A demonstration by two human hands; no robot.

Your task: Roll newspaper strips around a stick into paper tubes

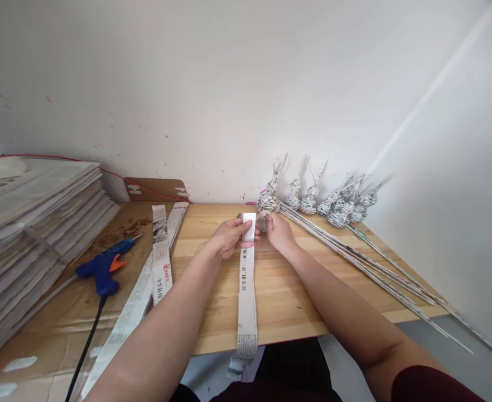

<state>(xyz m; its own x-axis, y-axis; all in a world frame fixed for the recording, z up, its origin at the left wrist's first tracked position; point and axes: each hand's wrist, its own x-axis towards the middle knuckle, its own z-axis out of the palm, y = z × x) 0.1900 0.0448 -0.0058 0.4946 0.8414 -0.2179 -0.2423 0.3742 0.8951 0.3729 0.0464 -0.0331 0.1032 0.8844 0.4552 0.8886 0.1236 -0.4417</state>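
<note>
Two hands work close together over the wooden surface (288,296), and one long printed paper strip (246,301) runs from beneath the left hand (238,234) toward the person, its near end hanging over the front edge. The left hand is pinching one small white piece (249,219) between thumb and fingers, right at the strip's far end; whether the two are joined cannot be told. The right hand (273,229) is curled around one small, greyish, rounded object (264,221), just right of the white piece; its exact nature is unclear. The strip lies below and between the hands, nearer the left. Left of the left forearm at least two more strips (162,262) overlap, and beyond them, on brown cardboard (62,346), lies one blue glue gun (104,271) with one orange trigger. One tall stack of newspapers (53,229) sits at far left, with one red cord (62,157) passing behind it and one upright cardboard piece (156,190) by the wall. Along the back right stand three separate woven paper figures (308,200), then a cluster of several more (342,209), too crowded to count. Several thin paper rods (355,254) extend from near them past the surface's right edge.
</note>
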